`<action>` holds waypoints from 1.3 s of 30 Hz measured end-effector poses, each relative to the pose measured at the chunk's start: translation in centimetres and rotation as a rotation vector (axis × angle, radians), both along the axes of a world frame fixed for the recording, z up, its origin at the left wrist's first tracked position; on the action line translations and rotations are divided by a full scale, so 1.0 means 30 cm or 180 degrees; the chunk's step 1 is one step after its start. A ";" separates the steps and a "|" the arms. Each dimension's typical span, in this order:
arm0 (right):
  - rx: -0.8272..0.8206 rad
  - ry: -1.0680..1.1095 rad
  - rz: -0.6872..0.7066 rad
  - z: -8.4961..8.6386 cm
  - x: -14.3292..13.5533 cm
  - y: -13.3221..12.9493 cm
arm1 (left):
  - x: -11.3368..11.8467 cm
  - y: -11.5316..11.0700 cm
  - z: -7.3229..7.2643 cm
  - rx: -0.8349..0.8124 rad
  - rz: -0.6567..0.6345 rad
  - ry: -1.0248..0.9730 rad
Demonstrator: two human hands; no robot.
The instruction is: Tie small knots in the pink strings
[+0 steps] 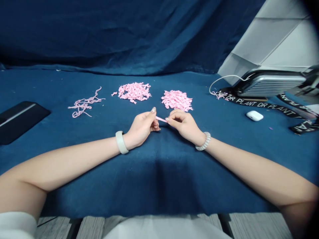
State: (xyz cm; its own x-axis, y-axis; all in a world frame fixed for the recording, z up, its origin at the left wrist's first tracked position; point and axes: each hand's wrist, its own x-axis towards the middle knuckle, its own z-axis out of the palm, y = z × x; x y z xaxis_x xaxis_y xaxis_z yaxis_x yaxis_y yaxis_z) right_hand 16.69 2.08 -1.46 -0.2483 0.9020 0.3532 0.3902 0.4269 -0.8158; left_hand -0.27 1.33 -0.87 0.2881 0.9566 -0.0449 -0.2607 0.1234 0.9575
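Note:
A short pink strand (161, 119) stretches between my two hands, low over the blue cloth. My left hand (143, 127) pinches one end of it between thumb and fingers. At the other end, the thumb and forefinger of my right hand (185, 125) are closed on the strand. Just beyond my right hand lies a heap of small pink twisted pieces (176, 100). A second heap of pink pieces (134, 92) sits farther left. Whether the strand is yarn or another soft material is too small to tell.
Loose pink yarn (84, 105) lies tangled at the left, near a dark flat case (22, 121). On the right are a white earbud case (254, 115), a black lettered strap (264, 104) and a silver ribbed device (274, 84) with a white cable (224, 77).

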 end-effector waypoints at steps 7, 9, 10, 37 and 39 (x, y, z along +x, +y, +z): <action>0.0047 -0.0066 -0.0067 0.000 0.003 0.002 | -0.017 -0.010 -0.012 0.0816 0.0047 0.0723; 0.0067 -0.0055 -0.0065 0.001 0.002 0.001 | -0.019 -0.012 -0.009 0.0876 0.0072 0.0787; 0.0067 -0.0055 -0.0065 0.001 0.002 0.001 | -0.020 -0.012 -0.006 0.0883 0.0073 0.0809; 0.0072 -0.0226 0.0137 -0.004 0.000 -0.006 | -0.016 -0.042 0.013 0.1295 0.0016 0.1218; 0.0078 -0.0211 0.0120 -0.001 0.000 -0.007 | -0.014 -0.038 0.014 0.1259 0.0047 0.1298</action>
State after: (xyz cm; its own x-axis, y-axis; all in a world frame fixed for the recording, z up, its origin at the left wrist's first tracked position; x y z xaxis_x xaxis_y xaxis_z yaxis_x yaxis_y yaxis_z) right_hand 16.67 1.87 -1.50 -0.3056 0.8828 0.3568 0.4262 0.4619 -0.7778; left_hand -0.69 0.18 -0.46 0.3088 0.9270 0.2128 0.1408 -0.2658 0.9537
